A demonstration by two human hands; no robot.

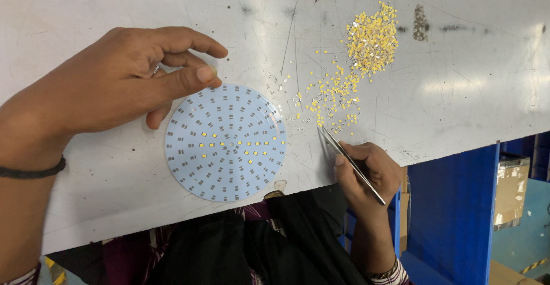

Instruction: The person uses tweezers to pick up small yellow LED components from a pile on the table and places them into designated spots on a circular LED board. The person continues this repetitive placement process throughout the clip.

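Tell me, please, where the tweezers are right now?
In the head view the tweezers are in the right hand at the table's near edge, tips toward the scattered yellow chips, just right of the round board.

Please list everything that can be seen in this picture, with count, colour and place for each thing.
round circuit board: one, pale blue with grey pads and a few yellow chips on it, flat on the table near its front edge
loose small chips: many, yellow, in a heap and a scattered trail on the table, right of the board
tweezers: one pair, silver metal, tips down near the scattered chips
table: one, white and scratched, across most of the view
blue frame: one, below the table at right
cardboard boxes: brown, count unclear, far right
left hand: a black band on the wrist, fingers at the board's upper left rim
right hand: holds the tweezers
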